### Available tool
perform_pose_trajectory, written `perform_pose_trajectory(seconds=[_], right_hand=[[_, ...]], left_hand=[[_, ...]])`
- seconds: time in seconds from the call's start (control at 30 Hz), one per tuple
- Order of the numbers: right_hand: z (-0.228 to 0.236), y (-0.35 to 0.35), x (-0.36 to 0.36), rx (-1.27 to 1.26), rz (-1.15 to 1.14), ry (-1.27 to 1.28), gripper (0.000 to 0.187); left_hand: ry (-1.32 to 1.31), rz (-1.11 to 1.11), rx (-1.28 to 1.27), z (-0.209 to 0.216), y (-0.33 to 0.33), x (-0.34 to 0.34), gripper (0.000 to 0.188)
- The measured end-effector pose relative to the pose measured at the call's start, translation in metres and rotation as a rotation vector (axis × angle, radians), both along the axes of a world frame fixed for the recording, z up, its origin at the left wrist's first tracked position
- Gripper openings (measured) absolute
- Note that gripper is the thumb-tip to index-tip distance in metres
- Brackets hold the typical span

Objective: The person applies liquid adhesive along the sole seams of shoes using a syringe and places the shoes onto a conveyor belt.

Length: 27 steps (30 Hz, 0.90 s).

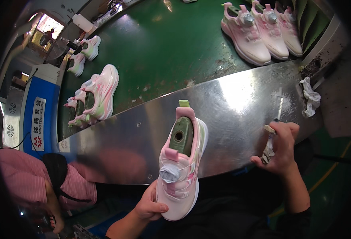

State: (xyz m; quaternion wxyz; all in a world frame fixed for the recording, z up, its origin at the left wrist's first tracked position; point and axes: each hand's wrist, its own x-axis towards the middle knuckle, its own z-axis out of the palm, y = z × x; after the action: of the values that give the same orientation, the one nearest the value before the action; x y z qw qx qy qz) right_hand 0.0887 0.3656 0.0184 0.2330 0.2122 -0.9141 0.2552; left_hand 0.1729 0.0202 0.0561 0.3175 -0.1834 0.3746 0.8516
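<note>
My left hand [150,204] grips the toe end of a pink and white sneaker [179,201] from its left side, thumb on the upper. The sneaker is held up over the bench's near edge, heel pointing away from me. A dark green shoe last [182,136] fills its opening. On the tongue sits a round pale dial wrapped in clear film [169,173]. To the right, my right hand [284,149] is closed round a slim clear syringe [279,108]. Its narrow end points away over the metal; the part by my thumb looks wrapped and crusted.
A metal ledge [143,119] borders a green belt [163,51]. Similar sneakers stand at the far right [259,38] and left [99,93]. Crumpled white tissue [311,97] lies at the ledge's right end. A person in a pink striped top [28,171] is at the left beside a blue machine [40,111].
</note>
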Motion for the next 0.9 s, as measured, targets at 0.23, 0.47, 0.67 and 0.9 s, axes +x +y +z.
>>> perform_pose_trajectory(seconds=[0.23,0.47,0.67,0.9], right_hand=[[-0.004,-0.007,0.0,-0.107,-0.051,-0.087,0.079],[0.001,-0.005,-0.003,-0.101,-0.08,-0.106,0.078],[0.005,0.0,-0.008,-0.126,-0.055,-0.141,0.075],[-0.002,0.003,-0.001,-0.152,-0.022,-0.134,0.071]], left_hand=[[0.312,-0.005,-0.012,-0.015,0.072,-0.169,0.048],[0.264,-0.162,-0.171,-0.01,0.079,-0.191,0.033],[0.595,0.673,-0.586,-0.046,-0.134,-0.152,0.02],[0.515,0.652,-1.229,-0.087,-0.222,-0.209,0.049]])
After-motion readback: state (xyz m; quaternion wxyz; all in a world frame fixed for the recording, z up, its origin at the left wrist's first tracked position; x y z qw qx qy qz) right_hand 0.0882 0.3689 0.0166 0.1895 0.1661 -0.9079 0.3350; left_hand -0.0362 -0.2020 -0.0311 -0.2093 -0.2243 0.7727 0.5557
